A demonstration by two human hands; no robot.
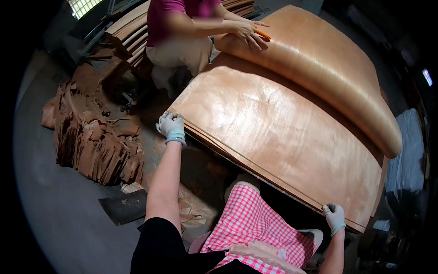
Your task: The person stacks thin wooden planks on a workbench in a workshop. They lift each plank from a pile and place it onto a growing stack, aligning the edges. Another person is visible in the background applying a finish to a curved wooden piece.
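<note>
A broad, light-brown wood veneer sheet [273, 128] lies flat in front of me, on a stack of sheets. A thin wood strip [255, 160] runs along its near edge, between my two hands. My left hand [172, 125], in a whitish glove, is closed at the sheet's near left corner, on the strip's end. At the near right edge, my gloved right hand [334, 215] pinches the strip's other end; its fingertips are partly hidden. Beyond, a veneer sheet [315, 77] is rolled back over itself. A co-worker's hand [248, 35] rests on this roll with an orange-handled tool [262, 34].
The co-worker [180, 32], in a magenta top, is at the far left of the stack. Torn brown veneer scraps [93, 137] are piled on the left, near a dark flat panel [123, 206] on the floor. Clear plastic-wrapped material [406, 150] stands at the right.
</note>
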